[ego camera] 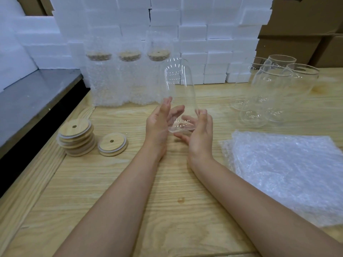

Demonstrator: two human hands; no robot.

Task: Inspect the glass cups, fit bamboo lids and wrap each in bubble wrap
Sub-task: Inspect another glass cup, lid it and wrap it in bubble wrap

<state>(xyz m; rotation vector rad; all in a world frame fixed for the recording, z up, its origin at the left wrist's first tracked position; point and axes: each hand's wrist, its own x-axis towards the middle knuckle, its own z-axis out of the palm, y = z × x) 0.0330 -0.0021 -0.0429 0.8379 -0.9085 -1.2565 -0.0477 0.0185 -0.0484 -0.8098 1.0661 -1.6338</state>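
The glass cup (178, 93) is held up off the wooden table (167, 201), near its middle, tilted with its far end leaning away from the person and its near end down between the two palms. The left hand (159, 125) lies flat against the cup's left side, fingers straight and thumb pointing up along the glass. The right hand (201, 130) supports the right side and underside, its fingers loosely extended beneath the near end (some of them show through the glass). Neither hand curls round the cup; it is carried between open palms.

To the left on the table sits a stack of bamboo lids (76, 138), each with a small centre hole, and just beside it a shorter pile of lids (112, 144). Behind these, at the table's back edge, three wrapped cups (130, 76) stand upright in a row, covered in bubble wrap with lids fitted. On the right, a cluster of bare glass cups (269, 93) stands close together, and nearer the person lies a pile of bubble wrap sheets (287, 173).

White polystyrene blocks (194, 43) are stacked along the back, cardboard boxes (297, 15) at the upper right, and a grey metal surface (27, 101) borders the table on the left.
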